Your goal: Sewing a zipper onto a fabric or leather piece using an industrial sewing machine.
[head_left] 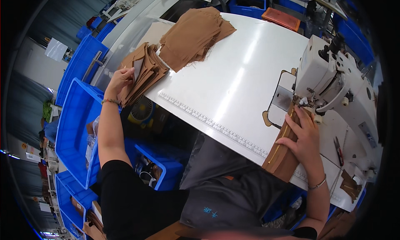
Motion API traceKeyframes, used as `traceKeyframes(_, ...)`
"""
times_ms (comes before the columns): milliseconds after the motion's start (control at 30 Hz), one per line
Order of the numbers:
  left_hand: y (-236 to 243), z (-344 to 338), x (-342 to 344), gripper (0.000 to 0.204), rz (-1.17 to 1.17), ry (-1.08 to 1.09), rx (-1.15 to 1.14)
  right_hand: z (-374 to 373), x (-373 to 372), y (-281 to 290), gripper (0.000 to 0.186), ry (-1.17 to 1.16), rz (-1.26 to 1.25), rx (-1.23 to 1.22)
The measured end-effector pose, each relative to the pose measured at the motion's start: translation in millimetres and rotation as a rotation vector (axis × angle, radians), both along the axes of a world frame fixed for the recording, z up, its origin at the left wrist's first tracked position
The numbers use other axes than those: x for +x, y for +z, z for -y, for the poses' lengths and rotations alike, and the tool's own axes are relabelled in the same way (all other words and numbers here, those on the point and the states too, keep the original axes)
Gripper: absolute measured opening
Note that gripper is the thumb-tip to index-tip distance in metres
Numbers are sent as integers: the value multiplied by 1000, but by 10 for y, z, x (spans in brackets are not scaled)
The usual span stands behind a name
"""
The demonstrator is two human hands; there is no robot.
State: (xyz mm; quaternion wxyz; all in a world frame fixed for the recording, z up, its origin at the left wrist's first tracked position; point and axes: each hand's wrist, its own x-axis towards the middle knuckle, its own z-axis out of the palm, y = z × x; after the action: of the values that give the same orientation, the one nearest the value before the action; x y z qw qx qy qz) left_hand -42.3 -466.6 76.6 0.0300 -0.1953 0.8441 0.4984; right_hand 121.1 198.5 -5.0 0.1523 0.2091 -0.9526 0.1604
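White table [233,90] bears brown fabric [189,38], blue bins [75,127] alongside.

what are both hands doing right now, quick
Left hand: closed, pinching at the brown cloth pile.
Right hand: open, laid on the brown strip by the sewing machine.

You get bright light across the white table [196,98], with a long streak of glare down its surface; below its near edge you look into deep shadow. Your left hand [121,79] and right hand [303,136] look sharp. Straight edges bow toward the black rim, where the grey-green curtains [62,15] look dimmer.
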Motion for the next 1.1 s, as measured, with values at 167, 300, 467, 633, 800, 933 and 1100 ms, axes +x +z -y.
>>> traceKeyframes(167, -12, 133, -56, 19, -244, 89, -46, 4, -2, -11, 79, -6, 11, -3)
traceKeyframes(300, 696, 339, -179, 17, -882, 306, 126, 23, -6, 11, 80, -6, 9, 12)
traceKeyframes(467, 1340, -414, 199, 20, -848, 39, 117, 17, 32, 58, 82, -44, 45, 12)
traceKeyframes(633, 972, -2071, 1087, 21, -684, -340, 242, 3, 59, 29, 87, -28, 54, 46)
traceKeyframes(800, 411, -3102, 1089, 20, -98, -1305, 316, -12, 54, 16, 89, 18, 29, 41)
traceKeyframes(933, -131, -3469, 730, 23, -163, -1313, -53, -13, 58, 27, 87, 20, 21, 31)
traceKeyframes(1100, -468, -3392, 54, 45, -522, -627, -832, -14, 56, 15, 79, 15, 32, 8)
